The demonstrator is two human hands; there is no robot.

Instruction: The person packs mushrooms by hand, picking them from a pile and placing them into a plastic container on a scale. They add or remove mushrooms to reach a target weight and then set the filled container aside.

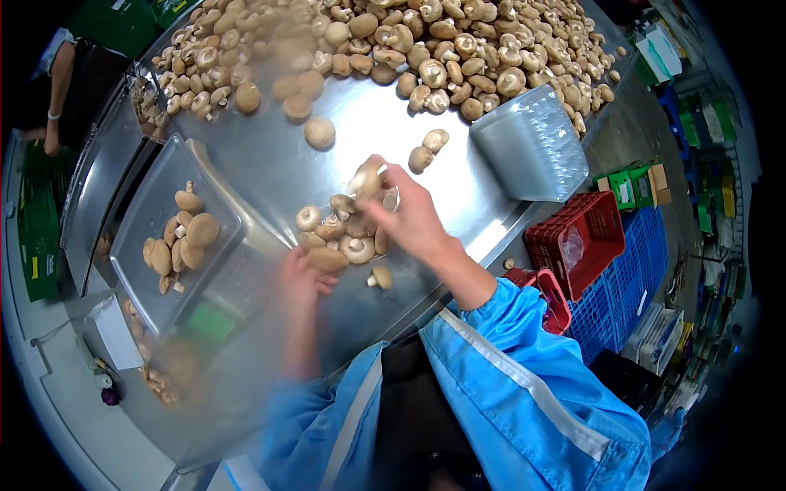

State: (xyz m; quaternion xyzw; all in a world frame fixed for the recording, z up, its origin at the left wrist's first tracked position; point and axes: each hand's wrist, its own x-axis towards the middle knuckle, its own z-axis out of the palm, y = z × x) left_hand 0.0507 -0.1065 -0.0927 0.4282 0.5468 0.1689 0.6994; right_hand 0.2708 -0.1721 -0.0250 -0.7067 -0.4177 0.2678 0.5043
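Brown mushrooms [357, 249] lie grouped in a clear tray on the steel table, only parts of the tray's edge showing. My right hand [403, 209] is above the group's right side, its fingers closed on a pale-stemmed mushroom [366, 182]. At the lower left of the group is my left hand [304, 278], blurred, with its fingers bent beside a mushroom; whether they grip anything is unclear. One loose mushroom [380, 277] rests just below the group. Two more [428, 150] sit up and to the right.
A large mushroom pile [491, 49] covers the table's far side. Stacked clear trays [532, 143] stand at its right edge. On the left, a plastic tray [131, 270] holds several mushrooms. Red crates [575, 245] are below at right. Another person's arm [60, 90] shows at upper left.
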